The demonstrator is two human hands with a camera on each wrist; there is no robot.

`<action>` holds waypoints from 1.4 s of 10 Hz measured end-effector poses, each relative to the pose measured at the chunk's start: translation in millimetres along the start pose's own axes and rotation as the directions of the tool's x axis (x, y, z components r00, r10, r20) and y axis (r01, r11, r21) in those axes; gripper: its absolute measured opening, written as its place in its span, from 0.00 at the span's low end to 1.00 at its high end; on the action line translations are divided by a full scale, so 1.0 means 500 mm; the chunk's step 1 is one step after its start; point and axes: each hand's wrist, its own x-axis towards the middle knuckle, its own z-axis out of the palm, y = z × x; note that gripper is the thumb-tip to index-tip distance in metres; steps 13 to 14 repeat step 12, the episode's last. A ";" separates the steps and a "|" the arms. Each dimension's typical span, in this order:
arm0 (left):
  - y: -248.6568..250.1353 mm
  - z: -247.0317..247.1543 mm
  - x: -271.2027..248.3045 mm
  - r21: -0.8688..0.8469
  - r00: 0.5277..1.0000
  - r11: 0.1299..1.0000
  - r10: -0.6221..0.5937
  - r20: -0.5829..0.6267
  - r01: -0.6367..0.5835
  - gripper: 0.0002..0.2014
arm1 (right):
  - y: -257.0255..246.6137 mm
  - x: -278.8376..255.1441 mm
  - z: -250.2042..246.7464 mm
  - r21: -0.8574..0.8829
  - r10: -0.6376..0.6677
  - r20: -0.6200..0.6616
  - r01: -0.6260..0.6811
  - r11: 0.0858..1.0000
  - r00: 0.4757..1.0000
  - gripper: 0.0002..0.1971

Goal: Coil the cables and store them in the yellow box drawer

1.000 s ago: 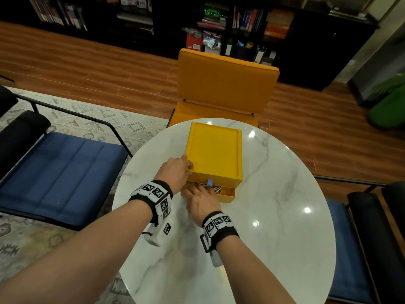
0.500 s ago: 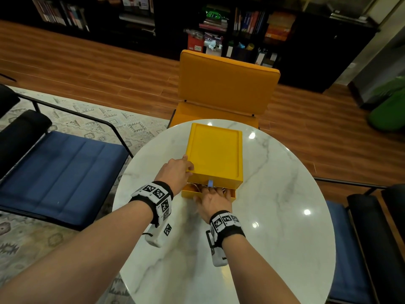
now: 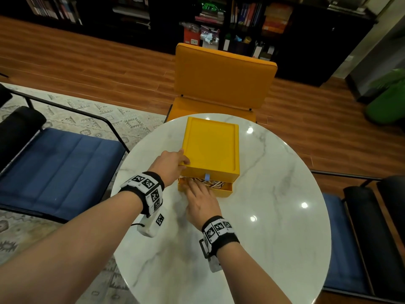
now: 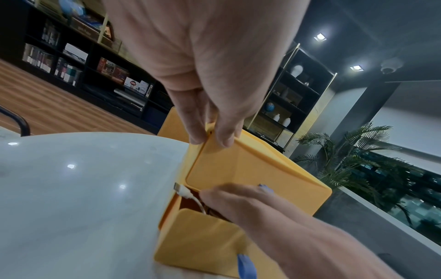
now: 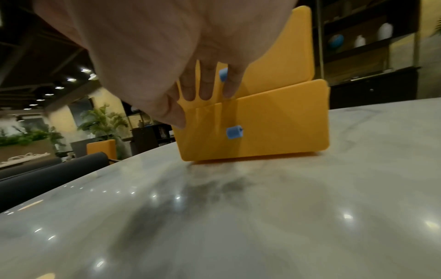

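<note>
The yellow box (image 3: 211, 148) sits on the far side of the round marble table (image 3: 274, 216). Its drawer (image 3: 225, 191) is pulled out a little toward me, with a blue tab (image 5: 234, 132) on its front. Striped and white cables (image 3: 215, 184) lie inside, and a white plug (image 4: 185, 191) pokes up at the drawer's left end. My left hand (image 3: 173, 164) pinches the box's near-left top corner between thumb and fingers (image 4: 210, 136). My right hand (image 3: 201, 199) reaches over the drawer front. Its straight fingers (image 5: 207, 86) rest on the cables.
A yellow chair (image 3: 223, 84) stands behind the table. Blue-cushioned chairs stand to the left (image 3: 61, 165) and right (image 3: 341, 249). Dark bookshelves (image 3: 241, 18) line the far wall, and a patterned rug (image 3: 92, 119) lies on the wooden floor.
My right hand slid right along the open drawer, then back to the left over the cables. My left hand kept its hold on the box corner. The drawer stays slightly open.
</note>
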 end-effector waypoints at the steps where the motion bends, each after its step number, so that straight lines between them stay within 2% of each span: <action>1: 0.001 -0.002 0.003 0.036 1.000 0.999 0.015 0.004 -0.015 0.12 | -0.016 0.030 0.000 -0.024 -0.051 0.105 0.054 0.998 0.993 0.41; 2: -0.002 -0.001 0.006 0.044 1.000 0.999 0.013 0.015 -0.013 0.12 | -0.014 0.048 -0.005 -0.133 -0.014 0.231 0.045 0.990 0.973 0.42; 3: -0.006 0.001 0.006 0.014 1.000 1.000 0.008 0.011 -0.008 0.12 | -0.006 0.041 0.006 -0.145 0.100 0.249 -0.065 0.987 0.963 0.40; 4: -0.005 0.004 0.005 0.003 1.000 1.000 0.002 0.004 -0.002 0.13 | 0.008 0.025 0.017 -0.123 0.182 0.213 -0.159 0.980 0.960 0.42; 5: -0.005 0.004 0.003 -0.003 1.000 1.000 -0.001 -0.008 0.001 0.12 | 0.019 0.009 0.007 -0.057 0.167 0.058 -0.164 0.985 0.984 0.32; 6: -0.004 0.004 0.001 -0.028 1.000 1.000 0.003 -0.007 -0.003 0.12 | 0.023 -0.025 0.004 0.079 0.211 0.066 -0.216 0.973 0.975 0.13; 7: 0.000 0.004 0.001 -0.006 1.000 1.000 0.006 -0.003 -0.006 0.12 | 0.039 -0.045 0.026 0.189 0.302 0.292 -0.364 0.912 0.907 0.22; 8: -0.002 0.008 0.006 0.027 1.000 1.000 0.013 0.011 -0.013 0.12 | 0.055 -0.012 0.034 0.247 0.330 0.367 -0.433 0.867 0.870 0.36; 9: -0.004 0.008 0.010 0.055 1.000 0.998 0.014 0.014 -0.014 0.12 | 0.056 0.031 0.015 0.210 0.328 0.392 -0.431 0.878 0.859 0.35; 10: -0.012 0.016 0.008 0.036 1.000 0.999 0.029 0.000 -0.029 0.11 | 0.068 0.023 0.004 0.202 0.325 0.465 -0.456 0.867 0.824 0.25; 11: -0.012 0.010 0.006 -0.036 0.998 0.997 0.065 -0.022 -0.066 0.13 | 0.089 -0.019 -0.003 0.285 0.298 0.449 -0.451 0.846 0.843 0.17; 12: -0.040 0.020 -0.027 -0.173 0.993 0.978 0.120 0.017 -0.115 0.25 | 0.127 -0.123 -0.014 0.355 0.329 0.415 -0.483 0.800 0.849 0.13; 14: -0.040 0.020 -0.027 -0.173 0.993 0.978 0.120 0.017 -0.115 0.25 | 0.127 -0.123 -0.014 0.355 0.329 0.415 -0.483 0.800 0.849 0.13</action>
